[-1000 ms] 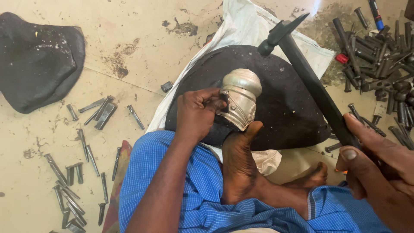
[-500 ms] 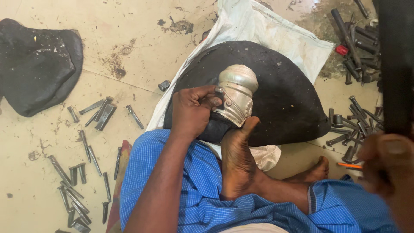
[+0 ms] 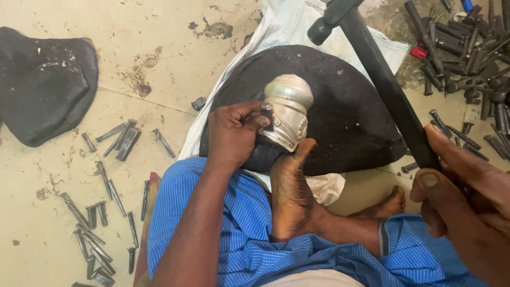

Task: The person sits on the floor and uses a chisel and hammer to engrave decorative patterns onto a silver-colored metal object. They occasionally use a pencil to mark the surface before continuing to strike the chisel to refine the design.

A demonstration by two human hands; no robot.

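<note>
left hand (image 3: 231, 133) pinches punch (image 3: 267, 116) against silver vessel (image 3: 287, 111) | foot (image 3: 291, 180) braces vessel on black cushion (image 3: 340, 106) | right hand (image 3: 467, 196) grips raised hammer (image 3: 372, 69)

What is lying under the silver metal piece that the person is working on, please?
The silver metal piece rests on a rounded black cushion, which lies on a white sack. A foot braces its lower edge. The floor beneath is covered.
</note>
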